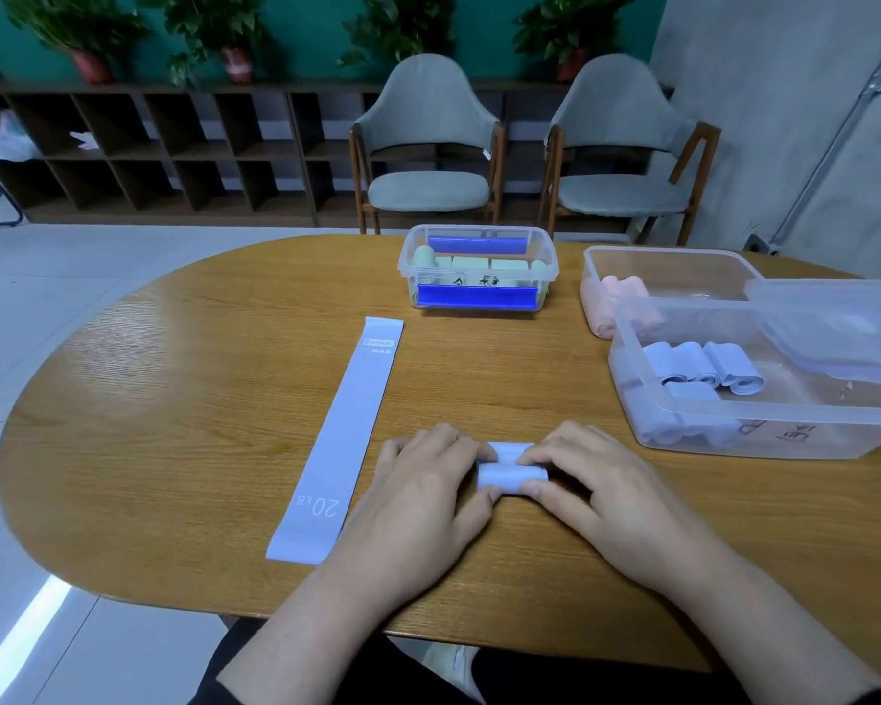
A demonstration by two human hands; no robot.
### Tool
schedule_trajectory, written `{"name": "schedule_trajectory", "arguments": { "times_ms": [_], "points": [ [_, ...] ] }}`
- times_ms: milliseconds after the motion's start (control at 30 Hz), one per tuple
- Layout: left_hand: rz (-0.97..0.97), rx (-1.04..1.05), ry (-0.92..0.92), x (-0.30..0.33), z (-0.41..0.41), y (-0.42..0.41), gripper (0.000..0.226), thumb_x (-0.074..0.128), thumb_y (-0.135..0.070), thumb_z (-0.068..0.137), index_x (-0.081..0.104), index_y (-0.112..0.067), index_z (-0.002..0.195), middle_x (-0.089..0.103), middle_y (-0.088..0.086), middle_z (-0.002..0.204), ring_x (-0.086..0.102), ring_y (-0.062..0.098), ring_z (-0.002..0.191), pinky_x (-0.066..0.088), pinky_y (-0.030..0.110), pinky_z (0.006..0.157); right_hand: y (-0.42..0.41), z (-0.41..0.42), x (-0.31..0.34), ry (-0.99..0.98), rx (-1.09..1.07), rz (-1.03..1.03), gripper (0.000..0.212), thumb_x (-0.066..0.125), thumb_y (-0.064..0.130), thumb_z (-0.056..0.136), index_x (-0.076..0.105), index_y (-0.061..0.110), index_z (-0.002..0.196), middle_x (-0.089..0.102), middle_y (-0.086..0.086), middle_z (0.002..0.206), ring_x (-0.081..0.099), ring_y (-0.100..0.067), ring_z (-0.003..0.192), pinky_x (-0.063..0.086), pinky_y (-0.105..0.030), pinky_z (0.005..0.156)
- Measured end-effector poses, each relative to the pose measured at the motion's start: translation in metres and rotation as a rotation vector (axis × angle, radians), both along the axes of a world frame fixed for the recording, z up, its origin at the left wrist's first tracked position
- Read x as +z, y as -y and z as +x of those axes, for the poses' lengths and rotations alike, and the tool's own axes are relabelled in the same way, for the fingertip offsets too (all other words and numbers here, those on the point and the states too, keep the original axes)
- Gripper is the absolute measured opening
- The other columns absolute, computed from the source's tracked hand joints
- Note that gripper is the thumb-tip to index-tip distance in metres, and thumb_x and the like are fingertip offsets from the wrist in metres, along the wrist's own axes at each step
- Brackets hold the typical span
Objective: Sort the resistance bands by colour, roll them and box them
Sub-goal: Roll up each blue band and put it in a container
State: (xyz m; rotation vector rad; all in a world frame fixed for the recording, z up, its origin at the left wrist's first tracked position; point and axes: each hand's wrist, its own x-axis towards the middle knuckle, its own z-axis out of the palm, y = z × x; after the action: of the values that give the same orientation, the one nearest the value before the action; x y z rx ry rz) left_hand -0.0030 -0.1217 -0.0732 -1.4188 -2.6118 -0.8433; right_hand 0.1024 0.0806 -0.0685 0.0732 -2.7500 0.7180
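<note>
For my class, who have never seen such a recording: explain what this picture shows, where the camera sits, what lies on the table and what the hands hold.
There is no machine. One camera, worn on a person's head, looks down at their bare hands. The left hand and right hand together press a lilac band roll on the wooden table. A flat lilac band, marked 20 LB, lies to the left. A clear box on the right holds lilac rolls; another behind it holds pink rolls. A third box holds pale green rolls.

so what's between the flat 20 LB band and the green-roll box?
Head view: only bare tabletop between the flat band and the green-roll box.
</note>
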Motion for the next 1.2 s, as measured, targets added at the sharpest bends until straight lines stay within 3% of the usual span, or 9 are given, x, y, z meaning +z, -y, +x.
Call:
{"name": "schedule_trajectory", "arguments": {
  "times_ms": [300, 467, 533, 767, 867, 1000, 1100, 1200],
  "points": [
    [0.033, 0.089, 0.035, 0.001, -0.002, -0.005, 0.020, 0.057, -0.044, 0.097, 0.062, -0.033, 0.112, 0.051, -0.017, 0.105, 0.048, 0.005, 0.105, 0.034, 0.029, 0.096, 0.001, -0.014, 0.001, -0.085, -0.025, -0.035, 0.004, 0.069, 0.030, 0.093, 0.066, 0.027, 0.094, 0.048, 0.019, 0.096, 0.050, -0.010, 0.098, 0.040, -0.023, 0.085],
    [0.069, 0.100, 0.022, 0.009, -0.006, -0.015, 0.015, 0.053, -0.041, 0.095, 0.063, -0.036, 0.106, 0.051, -0.015, 0.102, 0.055, 0.011, 0.097, 0.047, 0.041, 0.086, 0.002, -0.020, 0.001, -0.135, -0.092, -0.013, 0.022, 0.056, 0.039, 0.097, 0.074, 0.026, 0.095, 0.048, 0.018, 0.092, 0.050, -0.010, 0.092, 0.046, -0.034, 0.081],
    [0.069, 0.135, -0.012, 0.008, -0.007, -0.018, 0.032, 0.041, -0.047, 0.095, 0.069, -0.034, 0.104, 0.054, -0.014, 0.098, 0.057, 0.014, 0.093, 0.048, 0.043, 0.081, 0.006, -0.019, 0.002, -0.147, -0.095, 0.043, 0.030, 0.049, 0.041, 0.098, 0.074, 0.025, 0.101, 0.049, 0.016, 0.097, 0.049, -0.010, 0.094, 0.047, -0.037, 0.082],
    [-0.150, 0.186, -0.108, 0.005, -0.007, -0.019, 0.046, 0.040, -0.064, 0.091, 0.061, -0.041, 0.125, 0.055, -0.014, 0.106, 0.053, 0.015, 0.101, 0.044, 0.041, 0.087, 0.007, -0.020, -0.001, -0.061, -0.088, 0.113, 0.033, 0.057, 0.041, 0.092, 0.063, 0.032, 0.124, 0.050, 0.019, 0.113, 0.049, -0.007, 0.103, 0.044, -0.035, 0.088],
    [-0.137, 0.152, -0.058, 0.008, -0.014, -0.027, 0.037, 0.049, -0.053, 0.098, 0.053, -0.042, 0.133, 0.054, -0.017, 0.116, 0.050, 0.013, 0.112, 0.038, 0.038, 0.096, 0.006, -0.025, -0.002, -0.048, -0.137, 0.114, 0.030, 0.065, 0.036, 0.093, 0.061, 0.035, 0.122, 0.050, 0.021, 0.111, 0.050, -0.005, 0.104, 0.043, -0.036, 0.088],
    [0.137, 0.041, 0.102, 0.023, -0.014, -0.042, 0.048, 0.067, -0.027, 0.096, 0.053, -0.029, 0.141, 0.063, -0.015, 0.118, 0.053, 0.005, 0.111, 0.039, 0.024, 0.099, 0.001, -0.022, 0.000, -0.108, -0.210, -0.074, 0.027, 0.067, 0.035, 0.091, 0.058, 0.032, 0.117, 0.057, 0.023, 0.109, 0.057, -0.004, 0.105, 0.047, -0.038, 0.090],
    [0.130, -0.008, -0.028, 0.017, -0.012, -0.050, 0.038, 0.062, -0.031, 0.096, 0.061, -0.027, 0.133, 0.064, -0.010, 0.107, 0.055, 0.013, 0.099, 0.047, 0.038, 0.091, -0.001, -0.018, 0.001, -0.072, -0.266, -0.166, 0.038, 0.069, 0.036, 0.085, 0.055, 0.039, 0.120, 0.065, 0.022, 0.108, 0.060, -0.002, 0.107, 0.048, -0.036, 0.095],
    [0.122, -0.017, -0.117, 0.002, -0.012, -0.049, 0.041, 0.049, -0.036, 0.100, 0.060, -0.026, 0.137, 0.063, -0.006, 0.112, 0.058, 0.021, 0.093, 0.051, 0.045, 0.081, -0.001, -0.018, 0.001, -0.004, -0.268, -0.236, 0.037, 0.065, 0.050, 0.080, 0.055, 0.044, 0.115, 0.067, 0.025, 0.106, 0.060, 0.000, 0.108, 0.048, -0.034, 0.096]
  ]
}}
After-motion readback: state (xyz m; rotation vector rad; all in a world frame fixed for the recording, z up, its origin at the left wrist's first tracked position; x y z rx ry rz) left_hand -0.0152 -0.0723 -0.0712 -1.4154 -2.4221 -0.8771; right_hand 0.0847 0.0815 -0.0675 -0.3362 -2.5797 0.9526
